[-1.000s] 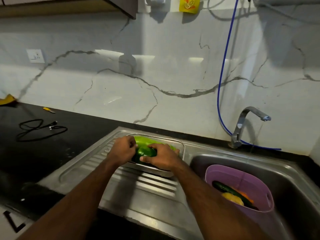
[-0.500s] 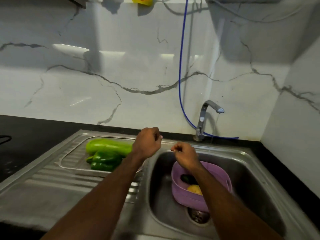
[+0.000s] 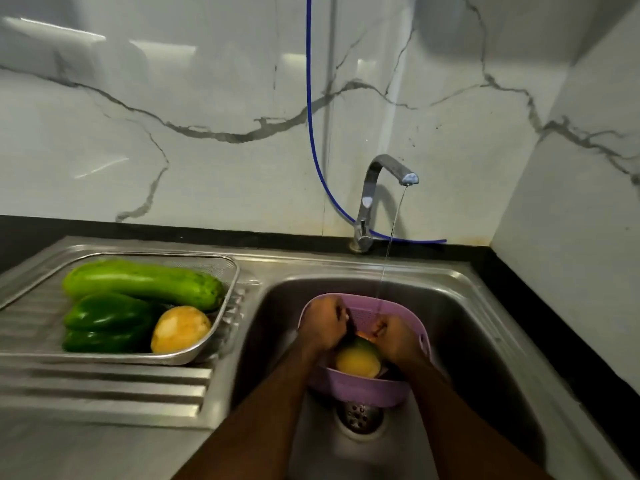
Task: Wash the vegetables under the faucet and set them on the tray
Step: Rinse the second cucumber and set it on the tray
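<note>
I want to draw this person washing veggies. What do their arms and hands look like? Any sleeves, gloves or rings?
Both arms are bare as far up as the picture shows: no sleeves in view. The left hand and right hand wear no gloves. I can't see a watch, bracelet or ring, though the fingers are partly hidden.

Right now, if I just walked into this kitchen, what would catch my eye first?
Probably both hands, the left hand and right hand, reaching into the purple basket in the sink, under a thin stream from the faucet. Beside it, the tray on the drainboard holds bright green vegetables.
</note>
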